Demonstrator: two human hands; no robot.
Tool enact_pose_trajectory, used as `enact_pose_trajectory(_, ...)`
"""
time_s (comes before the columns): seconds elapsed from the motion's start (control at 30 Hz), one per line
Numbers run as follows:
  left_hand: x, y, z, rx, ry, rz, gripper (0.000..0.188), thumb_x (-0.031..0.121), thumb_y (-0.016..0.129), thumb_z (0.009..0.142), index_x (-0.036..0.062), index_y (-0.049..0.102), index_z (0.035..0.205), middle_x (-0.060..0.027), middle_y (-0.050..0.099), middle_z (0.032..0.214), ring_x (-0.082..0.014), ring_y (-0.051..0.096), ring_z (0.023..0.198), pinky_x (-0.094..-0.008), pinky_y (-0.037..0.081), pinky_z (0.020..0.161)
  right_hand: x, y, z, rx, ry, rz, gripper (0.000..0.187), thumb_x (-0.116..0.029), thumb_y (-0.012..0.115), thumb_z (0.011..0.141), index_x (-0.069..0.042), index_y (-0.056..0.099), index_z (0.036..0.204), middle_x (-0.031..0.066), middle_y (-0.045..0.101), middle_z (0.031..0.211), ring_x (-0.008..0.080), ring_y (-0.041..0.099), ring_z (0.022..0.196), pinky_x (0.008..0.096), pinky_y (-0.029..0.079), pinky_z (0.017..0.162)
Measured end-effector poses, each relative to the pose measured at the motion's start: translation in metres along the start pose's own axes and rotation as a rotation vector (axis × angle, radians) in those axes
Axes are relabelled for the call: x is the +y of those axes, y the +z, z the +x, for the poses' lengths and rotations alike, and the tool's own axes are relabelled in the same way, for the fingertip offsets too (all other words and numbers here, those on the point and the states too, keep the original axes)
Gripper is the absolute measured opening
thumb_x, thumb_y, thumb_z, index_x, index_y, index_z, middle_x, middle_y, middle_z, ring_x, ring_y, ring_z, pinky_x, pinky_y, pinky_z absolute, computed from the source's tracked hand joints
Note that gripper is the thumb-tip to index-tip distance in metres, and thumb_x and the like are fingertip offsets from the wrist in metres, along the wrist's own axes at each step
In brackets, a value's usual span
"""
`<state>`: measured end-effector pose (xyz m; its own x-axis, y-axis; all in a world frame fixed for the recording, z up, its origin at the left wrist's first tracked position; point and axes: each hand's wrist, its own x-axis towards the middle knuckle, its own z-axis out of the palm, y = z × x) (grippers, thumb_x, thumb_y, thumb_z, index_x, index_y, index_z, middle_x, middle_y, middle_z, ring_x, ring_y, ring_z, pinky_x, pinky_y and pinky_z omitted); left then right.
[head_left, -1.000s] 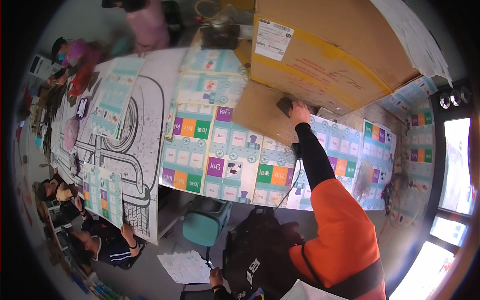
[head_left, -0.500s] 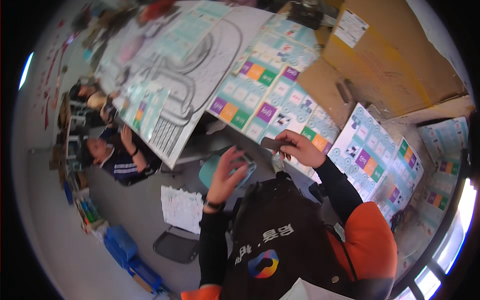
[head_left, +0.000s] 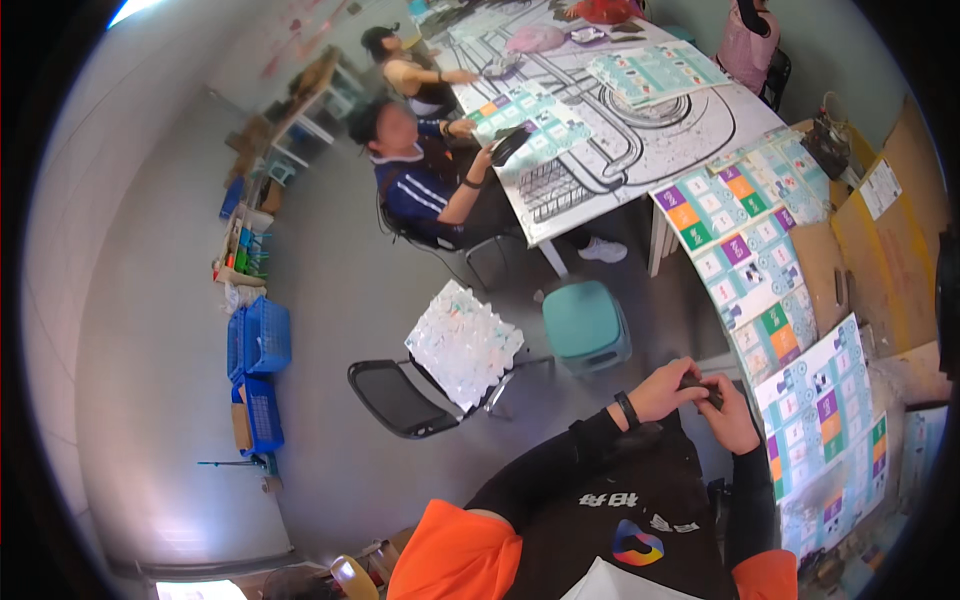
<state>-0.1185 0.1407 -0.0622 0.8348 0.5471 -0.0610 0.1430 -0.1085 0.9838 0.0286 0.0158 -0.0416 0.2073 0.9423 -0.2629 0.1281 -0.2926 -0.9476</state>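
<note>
My left hand point(head_left: 663, 394) and my right hand point(head_left: 732, 418) meet in front of my apron, beside the sheet-covered table edge. Between them is a small dark brown-grey piece point(head_left: 699, 386), mostly covered by my fingers. Both hands are closed about it, the left from one side and the right from the other. What it is made of cannot be made out. A dark band point(head_left: 627, 409) circles my left wrist. Just right of my hands lie printed sheets point(head_left: 797, 405) with purple, orange and green squares.
Ahead stands a teal stool point(head_left: 583, 322). A chair point(head_left: 402, 398) bears a white speckled board point(head_left: 462, 340). Co-workers sit around the white drawn-on table point(head_left: 555, 205); one in a striped navy shirt point(head_left: 415, 192) holds something dark. Cardboard point(head_left: 890, 240) stands right, blue crates point(head_left: 262, 335) left.
My view has swung left. My left hand, open and apart before, has come to my right hand and closed on the dark piece, which the right hand alone held earlier.
</note>
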Motion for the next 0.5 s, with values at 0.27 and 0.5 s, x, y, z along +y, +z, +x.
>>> enact_pose_trajectory(0.27,0.011,0.016,-0.042,-0.167,-0.005,0.114,0.030,0.018,0.068,0.088,0.0008,0.053,0.107,-0.0157,0.064,0.101,-0.0216,0.064,0.094,-0.0339,0.052,0.082,-0.002,0.018,-0.061,0.068,0.137,0.016,0.027,-0.005,0.066,0.085,0.002,0.055,0.108,0.0113,0.066,0.088,0.0155,0.065,0.078,0.0299,0.051,0.070)
enact_pose_trajectory(0.5,-0.120,-0.080,-0.011,0.502,-0.488,-0.875,0.090,0.064,0.056,0.088,0.0100,0.021,0.151,-0.0218,0.037,0.145,-0.0359,0.041,0.132,-0.0552,0.035,0.105,0.050,-0.027,-0.137,0.387,0.103,-0.119,0.025,-0.001,0.066,0.084,0.001,0.055,0.106,0.0104,0.065,0.087,0.0146,0.064,0.074,0.0275,0.049,0.064)
